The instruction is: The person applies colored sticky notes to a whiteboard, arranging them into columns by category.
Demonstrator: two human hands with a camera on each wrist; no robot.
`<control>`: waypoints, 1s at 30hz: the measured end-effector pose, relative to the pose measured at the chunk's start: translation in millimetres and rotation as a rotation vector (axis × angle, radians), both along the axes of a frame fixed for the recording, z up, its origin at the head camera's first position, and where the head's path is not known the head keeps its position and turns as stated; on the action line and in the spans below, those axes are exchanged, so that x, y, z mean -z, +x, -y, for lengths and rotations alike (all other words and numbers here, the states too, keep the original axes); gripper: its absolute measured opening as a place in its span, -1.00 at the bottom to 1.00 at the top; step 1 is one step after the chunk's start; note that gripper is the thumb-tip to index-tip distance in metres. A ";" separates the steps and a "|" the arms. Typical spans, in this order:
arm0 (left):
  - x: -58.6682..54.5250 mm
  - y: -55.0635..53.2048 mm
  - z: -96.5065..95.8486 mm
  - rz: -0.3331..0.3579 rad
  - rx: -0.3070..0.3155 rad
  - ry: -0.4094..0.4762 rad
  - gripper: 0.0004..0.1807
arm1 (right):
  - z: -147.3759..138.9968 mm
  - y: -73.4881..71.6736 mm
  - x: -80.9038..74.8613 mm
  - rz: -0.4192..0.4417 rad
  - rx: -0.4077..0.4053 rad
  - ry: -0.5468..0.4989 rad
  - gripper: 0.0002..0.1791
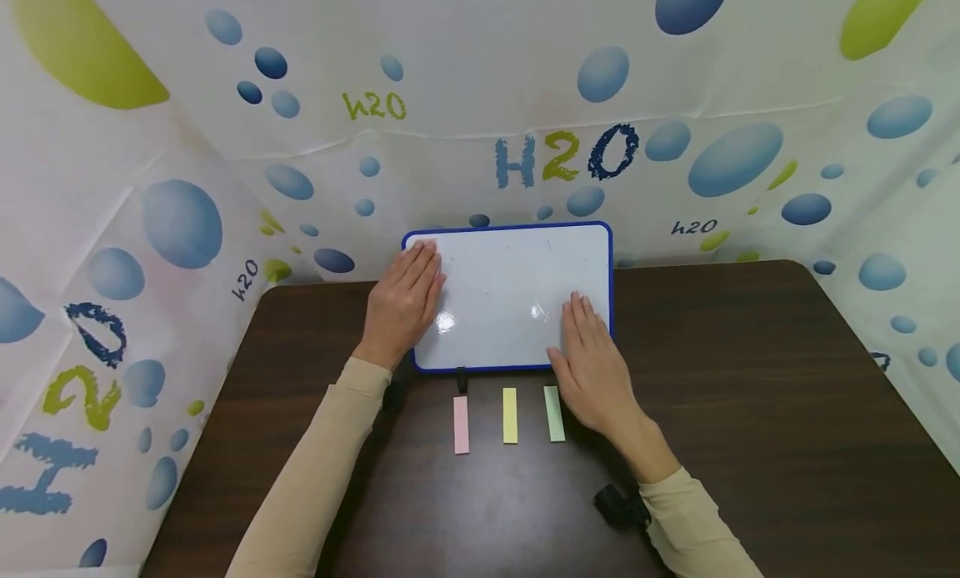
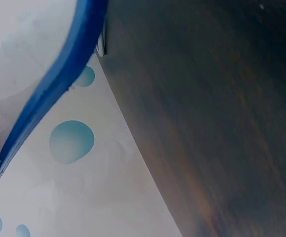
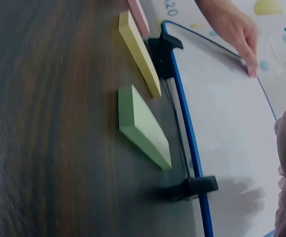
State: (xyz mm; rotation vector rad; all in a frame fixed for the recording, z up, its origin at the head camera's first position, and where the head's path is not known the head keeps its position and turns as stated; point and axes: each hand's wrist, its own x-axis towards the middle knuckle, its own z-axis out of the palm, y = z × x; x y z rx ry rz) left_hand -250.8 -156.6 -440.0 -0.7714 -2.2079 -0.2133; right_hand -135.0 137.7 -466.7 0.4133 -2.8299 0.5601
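A small whiteboard (image 1: 510, 294) with a blue frame stands at the back of the table. My left hand (image 1: 401, 303) lies along its left side, fingers straight and pointing up the board. On the lower right of the board rests my right hand (image 1: 596, 365), its fingers extended and together. Two black clips (image 3: 162, 54) sit on the board's lower edge in the right wrist view. In front of the board lie three narrow sticky-note pads: pink (image 1: 461, 425), yellow (image 1: 510, 415) and green (image 1: 554, 414). The green one is nearest to my right hand.
The dark wooden table (image 1: 750, 394) extends to both sides. Behind it hangs a white curtain (image 1: 450, 169) printed with blue and green drops. A black device (image 1: 622, 507) is at my right wrist.
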 end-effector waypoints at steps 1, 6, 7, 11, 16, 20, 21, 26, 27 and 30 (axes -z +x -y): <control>-0.5 -0.7 -0.8 -0.001 0.000 -0.002 -0.54 | -2.2 -1.3 0.1 0.005 0.008 -0.002 -0.22; -2.6 -2.3 -2.4 -0.006 -0.007 -0.001 -0.54 | -9.6 -7.4 1.8 0.034 0.033 -0.010 -0.20; -2.8 -2.2 -2.3 -0.006 -0.008 0.001 -0.54 | -10.3 -8.2 2.3 0.040 0.036 -0.012 -0.20; -2.7 -1.5 -1.6 -0.005 -0.009 0.002 -0.53 | -12.1 -9.4 4.9 0.061 0.045 -0.012 -0.20; -2.0 -0.5 -1.1 -0.001 -0.013 -0.003 -0.53 | -12.8 -10.2 7.9 0.061 0.047 -0.015 -0.20; -2.0 0.8 -1.0 0.014 -0.025 -0.016 -0.53 | -13.2 -10.4 9.5 0.067 0.047 -0.008 -0.21; -2.0 1.1 -1.1 0.018 -0.023 -0.017 -0.53 | -13.2 -10.1 9.4 0.069 0.047 -0.007 -0.21; -1.3 3.8 -0.8 0.024 -0.006 -0.016 -0.52 | -14.3 -9.9 9.9 0.074 0.047 -0.004 -0.23; -0.9 4.5 -0.8 0.020 -0.002 -0.014 -0.52 | -14.6 -10.0 10.1 0.075 0.046 -0.003 -0.23; 0.6 6.7 -0.6 0.010 0.001 -0.011 -0.53 | -15.4 -9.8 10.4 0.078 0.041 -0.008 -0.25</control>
